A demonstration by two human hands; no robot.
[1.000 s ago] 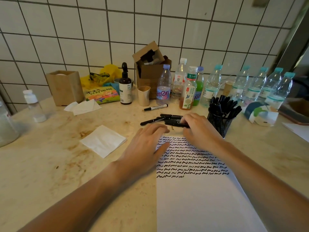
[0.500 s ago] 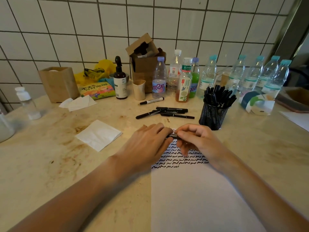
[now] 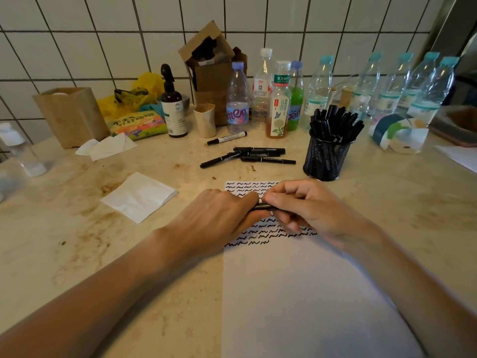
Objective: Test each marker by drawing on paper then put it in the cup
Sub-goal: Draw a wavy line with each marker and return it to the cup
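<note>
1. A black marker [image 3: 262, 207] is being held level above the paper [image 3: 296, 293], gripped at one end by the left hand [image 3: 219, 218] and at the other by the right hand [image 3: 307, 210].
2. The left fingers are being kept pressed together and curled round the marker's left part, with most of the barrel being hidden beneath them.
3. The marker's right part is being pinched between the right thumb and forefinger, while the other right fingers are being held curled underneath.
4. Whether the cap is on or off cannot be told, since that stretch is being covered by the fingers.
5. The top of the paper is being filled with rows of black squiggles [image 3: 247, 188], and both hands are being held over these rows.
6. The mesh cup [image 3: 325, 161] is being kept behind the right hand, on the countertop [image 3: 77, 241], and is being crowded with black markers standing upright.
7. Loose markers [image 3: 255, 155] are being left lying in a small pile just left of the cup, with a white-barrelled marker [image 3: 227, 137] lying behind them.
8. A folded napkin [image 3: 139, 196] is being left lying flat to the left of the paper.
</note>
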